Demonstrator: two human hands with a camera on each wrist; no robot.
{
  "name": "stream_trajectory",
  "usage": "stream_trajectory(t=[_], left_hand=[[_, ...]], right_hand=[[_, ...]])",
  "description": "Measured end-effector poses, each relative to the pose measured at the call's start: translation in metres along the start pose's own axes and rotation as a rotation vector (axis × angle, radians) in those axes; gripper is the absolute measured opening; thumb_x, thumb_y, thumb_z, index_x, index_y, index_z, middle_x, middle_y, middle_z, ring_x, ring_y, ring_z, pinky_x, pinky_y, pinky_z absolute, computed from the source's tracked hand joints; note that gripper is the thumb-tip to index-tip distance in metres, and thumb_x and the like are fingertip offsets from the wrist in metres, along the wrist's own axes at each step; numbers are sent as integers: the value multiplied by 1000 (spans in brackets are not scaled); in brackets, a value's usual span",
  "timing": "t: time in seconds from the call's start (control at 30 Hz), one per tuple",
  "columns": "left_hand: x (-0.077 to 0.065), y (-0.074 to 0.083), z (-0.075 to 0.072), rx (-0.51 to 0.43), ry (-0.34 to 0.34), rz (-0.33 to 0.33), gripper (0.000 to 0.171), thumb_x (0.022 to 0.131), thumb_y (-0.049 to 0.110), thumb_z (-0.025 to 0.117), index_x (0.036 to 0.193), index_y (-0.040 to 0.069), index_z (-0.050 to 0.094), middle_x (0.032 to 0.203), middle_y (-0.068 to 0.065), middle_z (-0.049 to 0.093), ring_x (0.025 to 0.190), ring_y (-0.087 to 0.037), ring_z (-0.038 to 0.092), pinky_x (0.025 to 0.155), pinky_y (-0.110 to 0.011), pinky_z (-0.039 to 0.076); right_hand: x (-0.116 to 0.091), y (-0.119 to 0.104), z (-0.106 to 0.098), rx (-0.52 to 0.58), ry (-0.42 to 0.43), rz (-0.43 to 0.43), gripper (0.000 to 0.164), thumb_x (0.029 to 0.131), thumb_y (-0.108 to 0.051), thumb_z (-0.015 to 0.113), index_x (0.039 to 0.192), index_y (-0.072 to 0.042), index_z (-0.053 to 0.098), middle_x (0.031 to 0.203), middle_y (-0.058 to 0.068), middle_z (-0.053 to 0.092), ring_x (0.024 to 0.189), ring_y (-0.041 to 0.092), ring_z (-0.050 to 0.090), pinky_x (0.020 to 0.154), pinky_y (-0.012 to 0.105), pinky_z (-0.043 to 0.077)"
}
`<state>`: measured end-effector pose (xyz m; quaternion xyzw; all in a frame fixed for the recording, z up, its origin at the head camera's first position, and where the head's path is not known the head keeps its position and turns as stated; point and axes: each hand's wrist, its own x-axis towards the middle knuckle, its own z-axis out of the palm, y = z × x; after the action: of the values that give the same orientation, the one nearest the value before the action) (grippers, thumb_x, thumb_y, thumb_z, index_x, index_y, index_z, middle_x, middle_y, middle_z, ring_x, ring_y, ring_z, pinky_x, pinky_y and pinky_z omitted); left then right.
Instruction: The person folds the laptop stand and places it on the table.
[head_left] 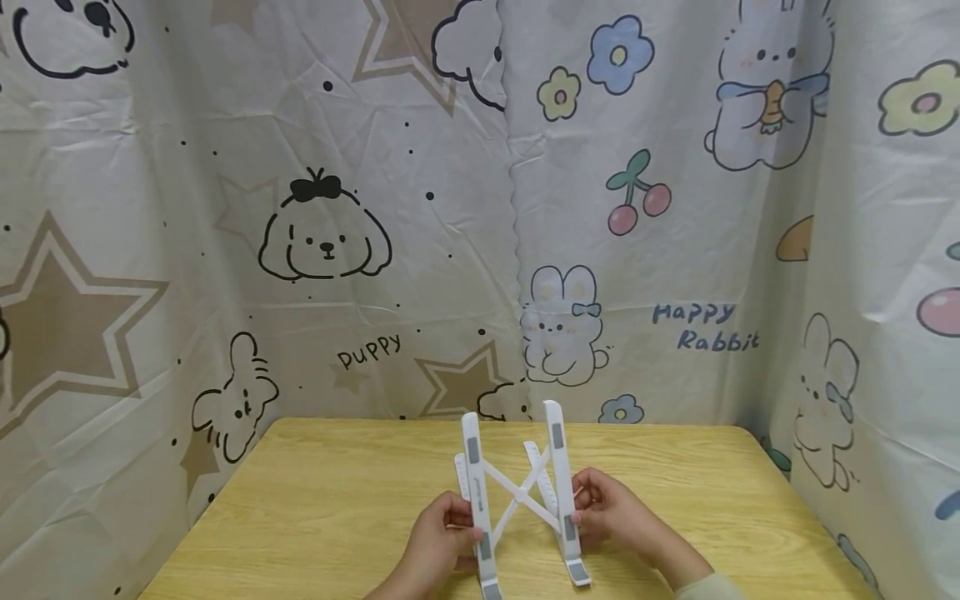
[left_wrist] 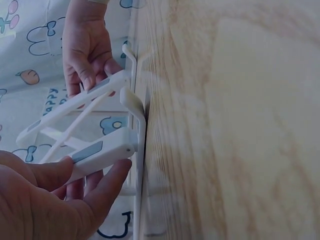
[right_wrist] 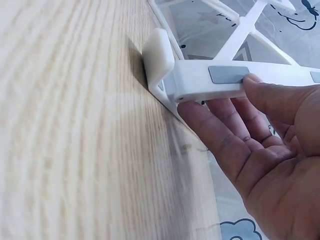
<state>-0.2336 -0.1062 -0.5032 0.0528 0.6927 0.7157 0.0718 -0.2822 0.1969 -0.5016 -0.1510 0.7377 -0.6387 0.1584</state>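
Note:
A white folding laptop stand stands unfolded on the table, its X-shaped crossbars spread between two raised side arms with grey pads. My left hand grips the left arm low down, thumb on the front and fingers behind. On the other side, my right hand holds the right arm near its lower end in the same way. In the right wrist view the thumb lies by a grey pad, with the fingers under the arm. The left wrist view shows both hands on the stand, close to its upturned front hooks.
The stand rests on a light wood-grain table. Behind and at both sides hang cream curtains printed with puppies, rabbits, stars and flowers, close to the table's far edge.

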Motion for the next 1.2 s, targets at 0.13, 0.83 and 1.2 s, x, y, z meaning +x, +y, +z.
stream_trajectory(t=[0.13, 0.83, 1.2], left_hand=[[0, 3, 1, -11, -10, 10, 26, 89, -12, 65, 112, -10, 53, 99, -13, 61, 84, -20, 67, 68, -54, 63], [15, 5, -7, 38, 2, 16, 24, 92, -8, 68, 114, -9, 58, 103, -16, 64, 85, -22, 67, 69, -51, 64], [18, 1, -13, 4, -54, -18, 29, 88, -10, 69, 115, -7, 58, 105, -15, 64, 86, -22, 69, 69, -48, 64]], right_hand=[[-5, 0, 1, 11, 18, 19, 40, 91, 1, 73, 122, 5, 49, 98, 11, 56, 88, 22, 62, 76, 50, 64], [-19, 3, 14, 76, 81, 33, 42, 90, 2, 73, 123, 6, 48, 97, 13, 61, 88, 23, 67, 76, 52, 63], [-20, 7, 17, 88, 128, 46, 45, 88, 7, 73, 125, 5, 47, 101, 15, 62, 89, 24, 66, 75, 50, 64]])
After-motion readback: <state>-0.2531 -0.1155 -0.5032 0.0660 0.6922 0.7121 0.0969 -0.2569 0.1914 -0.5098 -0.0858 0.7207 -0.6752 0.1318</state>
